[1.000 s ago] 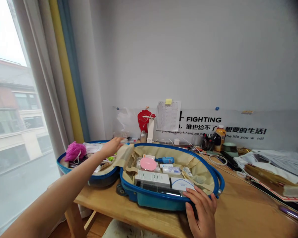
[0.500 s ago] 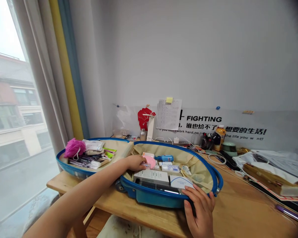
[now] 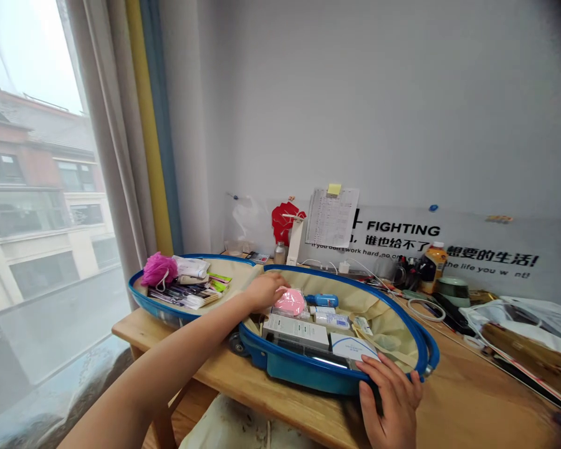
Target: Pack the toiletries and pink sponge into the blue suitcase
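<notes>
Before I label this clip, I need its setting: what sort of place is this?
Probably a home or dorm room: a wooden desk stands near a curtained window, and an open suitcase holding personal items lies on it.

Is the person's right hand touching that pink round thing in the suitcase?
No, the right hand rests on the suitcase rim, while the pink round thing lies farther in, near the left hand.
</notes>
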`<state>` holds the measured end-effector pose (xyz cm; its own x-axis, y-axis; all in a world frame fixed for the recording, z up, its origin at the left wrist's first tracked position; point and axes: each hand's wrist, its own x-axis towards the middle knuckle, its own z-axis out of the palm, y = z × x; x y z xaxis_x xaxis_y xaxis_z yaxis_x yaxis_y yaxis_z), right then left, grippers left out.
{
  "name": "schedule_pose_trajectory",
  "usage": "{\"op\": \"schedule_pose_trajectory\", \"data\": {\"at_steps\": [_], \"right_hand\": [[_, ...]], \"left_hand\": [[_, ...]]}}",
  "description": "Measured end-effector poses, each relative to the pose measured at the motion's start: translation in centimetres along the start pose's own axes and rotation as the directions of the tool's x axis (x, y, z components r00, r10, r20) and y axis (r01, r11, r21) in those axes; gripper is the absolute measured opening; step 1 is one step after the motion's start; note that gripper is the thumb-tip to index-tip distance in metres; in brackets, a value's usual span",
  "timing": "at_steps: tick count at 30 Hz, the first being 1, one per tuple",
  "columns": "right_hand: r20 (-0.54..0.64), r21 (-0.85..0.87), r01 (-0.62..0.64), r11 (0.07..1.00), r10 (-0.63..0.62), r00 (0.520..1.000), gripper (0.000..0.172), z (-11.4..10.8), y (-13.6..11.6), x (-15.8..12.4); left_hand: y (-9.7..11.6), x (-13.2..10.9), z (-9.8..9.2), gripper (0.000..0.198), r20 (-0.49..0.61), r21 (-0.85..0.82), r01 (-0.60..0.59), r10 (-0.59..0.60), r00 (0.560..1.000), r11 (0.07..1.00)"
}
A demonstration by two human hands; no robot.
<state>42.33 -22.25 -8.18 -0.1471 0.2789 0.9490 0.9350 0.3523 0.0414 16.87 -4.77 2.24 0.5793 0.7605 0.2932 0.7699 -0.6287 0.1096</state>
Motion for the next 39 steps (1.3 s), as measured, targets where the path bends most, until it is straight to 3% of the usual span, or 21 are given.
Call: {"op": "schedule_pose_trajectory", "data": {"at_steps": [2,4,7,10,14,20,23,26,28,30,32,34,36,39], "right_hand": [[0.004,0.000,-0.007,1.000,0.007,1.000,0.021,0.1,0.1,-0.2],[0.008,-0.001,-0.002,1.000,0.002,1.000,0.021,0.1,0.1,-0.3],[-0.003,0.002,0.009,1.000,-0.009,1.000,0.021,0.0,-0.1,-0.1],[-0.012,0.013,0.010,1.000,-0.010,1.000,0.020,-0.1,-0.2,0.1],[-0.008,0.016,0.006,1.000,-0.006,1.000,0.020,-0.1,-0.2,0.1],[-0.003,0.012,0.005,1.000,-0.005,1.000,0.020,0.0,-0.1,0.0],[-0.004,0.006,0.009,1.000,-0.009,1.000,0.020,-0.1,-0.2,0.1],[-0.014,0.004,0.009,1.000,-0.009,1.000,0.020,-0.2,-0.3,0.2],[-0.016,0.003,0.003,1.000,-0.003,1.000,0.019,-0.2,-0.3,0.2],[-0.016,0.001,-0.002,1.000,0.002,1.000,0.019,-0.1,-0.2,0.1],[-0.014,0.000,-0.002,1.000,0.002,1.000,0.019,-0.1,-0.1,0.0],[-0.006,0.000,0.000,1.000,0.000,1.000,0.020,-0.1,0.0,-0.1],[-0.001,-0.001,-0.001,1.000,0.001,1.000,0.021,-0.1,0.0,-0.1],[-0.012,-0.006,-0.001,1.000,0.001,1.000,0.020,0.0,-0.2,-0.1]], "left_hand": [[-1.0,-0.3,-1.3,0.037,-0.118,-0.006,0.107,-0.107,0.987,0.994],[-2.8,-1.0,-2.4,0.039,-0.163,0.001,0.233,-0.230,0.959,0.972],[-6.6,-3.0,-3.3,0.040,-0.105,0.053,0.442,-0.435,0.894,0.895],[-10.0,-5.7,-3.4,0.047,0.045,0.143,0.599,-0.609,0.792,0.788],[-12.3,-8.3,-2.9,0.044,0.219,0.229,0.659,-0.698,0.682,0.716],[-12.6,-8.9,-2.7,0.042,0.295,0.239,0.665,-0.705,0.645,0.708],[-12.3,-8.8,-3.4,0.049,0.240,0.232,0.677,-0.716,0.655,0.698],[-11.3,-8.1,-4.7,0.071,0.101,0.209,0.681,-0.708,0.699,0.702],[-9.9,-7.0,-5.5,0.081,-0.005,0.180,0.642,-0.652,0.758,0.745],[-7.7,-5.3,-5.9,0.081,-0.068,0.145,0.536,-0.532,0.844,0.831],[-4.8,-3.4,-5.7,0.081,-0.069,0.111,0.368,-0.362,0.930,0.923],[-1.6,-1.4,-4.8,0.080,-0.027,0.077,0.191,-0.190,0.981,0.979],[1.5,0.5,-3.5,0.081,0.032,0.039,0.048,-0.049,0.998,0.998],[5.2,3.1,-1.1,0.078,0.128,-0.017,-0.075,0.077,0.989,0.997]]}}
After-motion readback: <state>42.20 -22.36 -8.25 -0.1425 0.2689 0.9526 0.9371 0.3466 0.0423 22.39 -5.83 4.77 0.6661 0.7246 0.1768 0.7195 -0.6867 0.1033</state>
